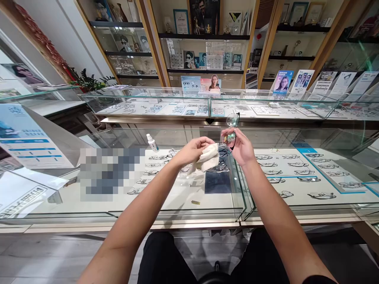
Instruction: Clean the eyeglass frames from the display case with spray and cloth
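My left hand (194, 150) is closed on a folded white cloth (209, 157), held above the glass counter (177, 197). My right hand (241, 148) pinches a pair of glasses (231, 129) with dark frames, standing upright, one lens above my fingers and the other between them. The cloth's edge lies close against the lower lens. Both hands hover over the seam between two glass display cases.
A small white spray bottle (152, 142) stands on the counter left of my hands. Rows of eyeglass frames lie in the cases below. A tilted poster stand (32, 142) is at the left. A second row of cases (207, 106) and wall shelves lie beyond.
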A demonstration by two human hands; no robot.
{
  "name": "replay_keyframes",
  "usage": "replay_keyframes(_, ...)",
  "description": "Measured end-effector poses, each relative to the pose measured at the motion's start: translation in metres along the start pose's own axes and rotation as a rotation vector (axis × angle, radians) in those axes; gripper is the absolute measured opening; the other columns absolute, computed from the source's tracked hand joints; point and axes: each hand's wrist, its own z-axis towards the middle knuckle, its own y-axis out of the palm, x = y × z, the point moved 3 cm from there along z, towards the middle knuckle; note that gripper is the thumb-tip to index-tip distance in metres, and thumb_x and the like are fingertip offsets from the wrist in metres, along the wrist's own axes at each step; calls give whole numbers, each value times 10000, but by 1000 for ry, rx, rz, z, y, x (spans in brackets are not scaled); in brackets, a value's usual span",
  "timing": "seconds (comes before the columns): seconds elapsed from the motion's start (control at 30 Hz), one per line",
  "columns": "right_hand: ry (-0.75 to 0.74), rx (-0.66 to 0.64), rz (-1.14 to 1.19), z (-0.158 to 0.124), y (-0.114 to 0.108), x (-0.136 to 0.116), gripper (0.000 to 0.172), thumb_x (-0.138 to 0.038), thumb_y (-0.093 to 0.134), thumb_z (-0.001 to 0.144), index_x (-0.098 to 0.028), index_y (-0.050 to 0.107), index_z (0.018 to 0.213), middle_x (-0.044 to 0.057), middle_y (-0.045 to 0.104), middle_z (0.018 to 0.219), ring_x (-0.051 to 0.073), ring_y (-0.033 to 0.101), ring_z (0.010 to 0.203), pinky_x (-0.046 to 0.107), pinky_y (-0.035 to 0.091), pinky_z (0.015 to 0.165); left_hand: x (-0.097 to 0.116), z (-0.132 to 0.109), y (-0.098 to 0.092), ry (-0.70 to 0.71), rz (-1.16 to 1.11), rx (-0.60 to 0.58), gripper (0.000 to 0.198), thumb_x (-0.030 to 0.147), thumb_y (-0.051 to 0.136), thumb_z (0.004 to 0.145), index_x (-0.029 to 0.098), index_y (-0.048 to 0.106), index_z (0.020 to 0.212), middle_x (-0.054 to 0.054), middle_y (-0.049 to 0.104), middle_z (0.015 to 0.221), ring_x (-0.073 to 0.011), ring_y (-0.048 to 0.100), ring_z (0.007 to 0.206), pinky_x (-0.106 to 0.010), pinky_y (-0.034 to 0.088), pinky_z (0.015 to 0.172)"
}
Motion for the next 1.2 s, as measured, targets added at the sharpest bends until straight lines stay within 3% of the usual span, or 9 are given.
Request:
replay_keyframes(0.13, 10, -5, -19, -3, -6, 5, 194, -456, 779, 969, -265, 790, 937, 41, 841, 1130, 214, 739, 1064, 338, 591, 871, -3, 0, 6, -10, -40, 94, 547, 627, 916, 824, 186, 731, 1090, 16, 635, 786, -116, 530, 656, -246, 412, 614)
replay_keyframes(0.3, 44, -7, -64, -4, -6, 7, 215, -482, 775, 967, -271, 781, 926, 43, 837, 1134, 225, 724, 1074, 354, 583, 886, -15, -4, 4, -20, -210, 211, 683, 576, 1031, 675, 207, 674, 1125, 55, 608, 755, -94, 523, 600, -211, 398, 559)
replay_keyframes(0.53, 109, -36, -117, -10, 7, 14, 235, -497, 772, 941, -270, 736, 892, 69, 825, 1104, 259, 717, 1139, 402, 572, 1013, -25, -1, 4, -51, -360, 333, 690, 674, 1024, 620, 192, 613, 894, 29, 636, 718, -100, 558, 598, -210, 450, 566)
replay_keyframes(0.77, 84, -49, -88, -11, 6, 14, 207, -472, 809, 935, -274, 802, 876, 40, 824, 1088, 244, 718, 1136, 371, 561, 1059, -24, -2, 5, 69, -325, 419, 578, 596, 974, 740, 213, 554, 846, 78, 490, 640, -76, 384, 565, -205, 295, 545)
replay_keyframes(1.03, 121, -60, -262, -13, 8, 24, 285, -564, 811, 916, -280, 831, 896, 47, 807, 1047, 285, 704, 1162, 414, 521, 1133, -16, -9, 3, 315, -167, 666, 575, 613, 949, 773, 241, 525, 881, 52, 522, 750, -109, 439, 632, -257, 360, 599)
replay_keyframes(1.2, 145, -99, -358, -16, 11, 33, 373, -664, 812, 921, -292, 835, 902, 30, 813, 1074, 285, 680, 1147, 422, 488, 1144, -15, -17, 12, 365, -50, 737, 486, 564, 897, 872, 241, 537, 910, -67, 751, 1049, -177, 673, 882, -267, 463, 682)
